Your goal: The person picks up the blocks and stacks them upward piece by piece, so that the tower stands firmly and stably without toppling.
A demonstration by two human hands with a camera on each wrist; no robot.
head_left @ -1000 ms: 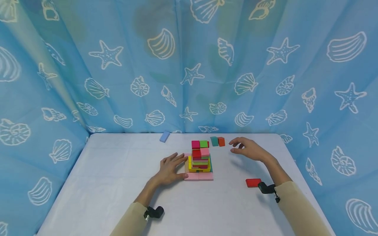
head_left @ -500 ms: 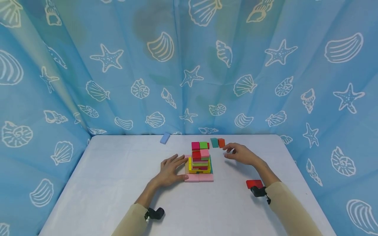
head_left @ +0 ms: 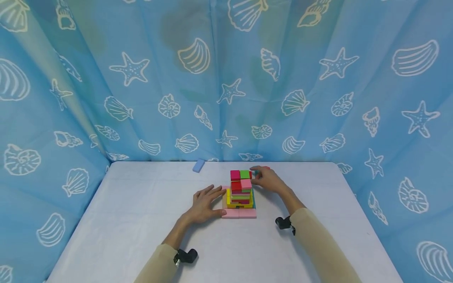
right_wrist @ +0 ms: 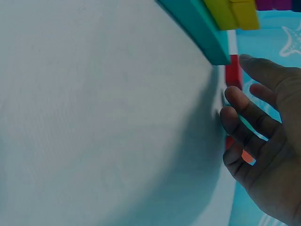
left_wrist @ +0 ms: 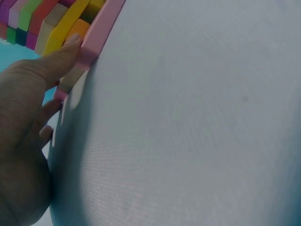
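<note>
A stacked tower of coloured wooden blocks (head_left: pixel 236 186) stands mid-table on a wider base with pink blocks (head_left: pixel 247 213) in front. Beside its left side my left hand (head_left: pixel 205 205) rests with fingers spread; in the left wrist view the thumb lies against the base by a pink block (left_wrist: pixel 96 40). My right hand (head_left: pixel 267 179) is at the tower's far right side, with fingers loosely bent and nothing seen between them. In the right wrist view, its fingertips are near a teal base block (right_wrist: pixel 197 33), with a red block (right_wrist: pixel 233 73) beyond.
A blue block (head_left: pixel 198 165) lies near the table's back edge, left of the tower. Behind my right hand, an orange-red block (head_left: pixel 267 168) partly shows. The white table (head_left: pixel 141 204) backs onto a blue shell-print curtain (head_left: pixel 226 118).
My right hand has moved left from beside the back blocks to the tower's far right side. Its arm now covers the red block on the right. My left hand has stayed in place.
</note>
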